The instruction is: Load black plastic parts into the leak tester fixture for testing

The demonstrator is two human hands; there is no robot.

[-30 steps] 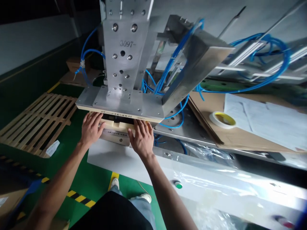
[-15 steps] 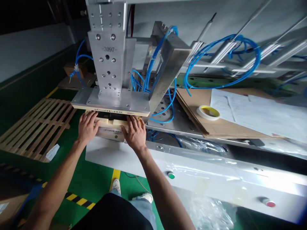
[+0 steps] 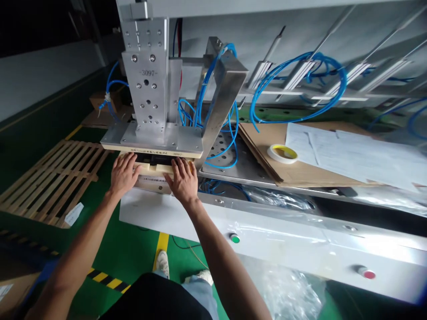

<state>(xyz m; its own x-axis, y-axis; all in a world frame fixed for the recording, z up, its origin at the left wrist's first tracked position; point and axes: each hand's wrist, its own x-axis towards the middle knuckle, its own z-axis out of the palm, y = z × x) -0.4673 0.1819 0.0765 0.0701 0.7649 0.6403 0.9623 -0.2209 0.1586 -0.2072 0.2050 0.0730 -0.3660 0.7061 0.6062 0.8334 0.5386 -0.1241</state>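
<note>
A cream-coloured fixture block (image 3: 154, 169) with a dark part in its recess sits under the aluminium press head (image 3: 151, 133) marked 3097. My left hand (image 3: 122, 174) lies flat on the block's left end, fingers spread and reaching under the head's plate. On the block's right end rests my right hand (image 3: 182, 181), fingers spread too. Both palms press on the block without closing around it. The fingertips are partly hidden under the plate.
Blue air hoses (image 3: 213, 102) loop beside the head. A yellow tape roll (image 3: 283, 153), cardboard (image 3: 300, 171) and paper sheets (image 3: 353, 155) lie on the bench at right. A green button (image 3: 235, 239) and a red button (image 3: 367, 273) sit on the white front panel. A wooden pallet (image 3: 50, 178) lies on the floor at left.
The view has swung right and pulled back a little, showing more of the front panel and the red button. Both hands stay on the block, the right one shifted slightly left.
</note>
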